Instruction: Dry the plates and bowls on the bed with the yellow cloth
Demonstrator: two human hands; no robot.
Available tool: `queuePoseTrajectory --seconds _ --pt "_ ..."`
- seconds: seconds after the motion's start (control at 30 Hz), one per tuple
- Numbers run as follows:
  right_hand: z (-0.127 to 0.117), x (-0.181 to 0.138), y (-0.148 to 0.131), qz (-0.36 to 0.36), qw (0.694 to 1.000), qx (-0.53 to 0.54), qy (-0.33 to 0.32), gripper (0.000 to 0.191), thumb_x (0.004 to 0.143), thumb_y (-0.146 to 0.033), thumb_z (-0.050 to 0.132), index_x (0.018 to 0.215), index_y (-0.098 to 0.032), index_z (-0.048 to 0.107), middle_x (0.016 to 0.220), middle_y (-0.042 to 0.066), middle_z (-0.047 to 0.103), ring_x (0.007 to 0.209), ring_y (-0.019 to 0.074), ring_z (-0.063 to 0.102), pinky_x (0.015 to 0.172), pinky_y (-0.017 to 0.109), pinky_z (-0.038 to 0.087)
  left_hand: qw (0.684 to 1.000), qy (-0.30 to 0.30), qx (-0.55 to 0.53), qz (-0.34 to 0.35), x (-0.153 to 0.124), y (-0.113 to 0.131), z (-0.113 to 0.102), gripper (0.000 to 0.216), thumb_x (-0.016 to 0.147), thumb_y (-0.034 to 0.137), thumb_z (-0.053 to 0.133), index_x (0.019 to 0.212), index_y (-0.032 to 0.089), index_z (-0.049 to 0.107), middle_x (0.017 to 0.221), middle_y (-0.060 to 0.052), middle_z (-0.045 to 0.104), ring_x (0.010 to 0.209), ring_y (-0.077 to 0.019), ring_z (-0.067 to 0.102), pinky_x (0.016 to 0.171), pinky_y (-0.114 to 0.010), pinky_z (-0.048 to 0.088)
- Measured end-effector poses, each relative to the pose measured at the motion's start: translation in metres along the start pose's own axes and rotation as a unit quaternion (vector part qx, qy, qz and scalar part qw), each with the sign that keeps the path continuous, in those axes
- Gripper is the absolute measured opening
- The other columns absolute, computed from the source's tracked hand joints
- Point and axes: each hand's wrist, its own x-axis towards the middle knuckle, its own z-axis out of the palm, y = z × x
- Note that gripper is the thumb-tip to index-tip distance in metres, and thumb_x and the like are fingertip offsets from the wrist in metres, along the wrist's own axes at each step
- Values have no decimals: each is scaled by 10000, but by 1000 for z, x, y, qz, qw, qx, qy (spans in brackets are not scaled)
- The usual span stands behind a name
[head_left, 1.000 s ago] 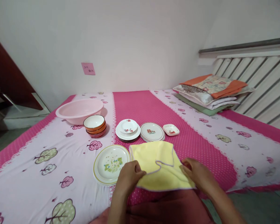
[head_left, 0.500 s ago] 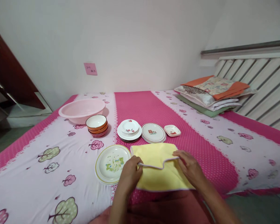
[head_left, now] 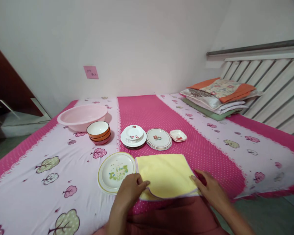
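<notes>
Yellow cloth (head_left: 166,173) is held btwn L hand (head_left: 129,191) & R hand (head_left: 210,188), each pinched on a side edge; folding is prob. under way. Near edges aren't quite matched, so lining-up is called for. Floral plate (head_left: 115,173) is seen just beyond L hand.
</notes>
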Motion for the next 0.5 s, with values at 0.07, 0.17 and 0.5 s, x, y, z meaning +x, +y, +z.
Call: queuePoseTrajectory --seconds 0.07,0.17,0.5 --pt "4 12 1 46 999 4 10 514 716 -650 690 968 -207 757 1002 178 805 967 399 741 888 517 558 999 27 32 -19 1 3 1 217 876 342 657 713 222 579 757 -37 692 747 -217 621 663 -316 332" --pt "12 23 -3 76 996 34 -24 473 658 -641 719 850 -208 738 808 130 803 786 354 754 721 438 569 995 40 83 -36 0 9 5 137 818 291 722 798 209 614 860 -101 728 840 -282 654 694 -343 322" --pt "5 24 -49 218 906 355 -76 619 640 -435 878 1182 -189 707 1011 135 843 787 312 806 668 387 639 997 17 67 -18 4 9 18 361 763 162 721 1118 139 663 1063 -149 742 983 -307 675 784 -351 384"
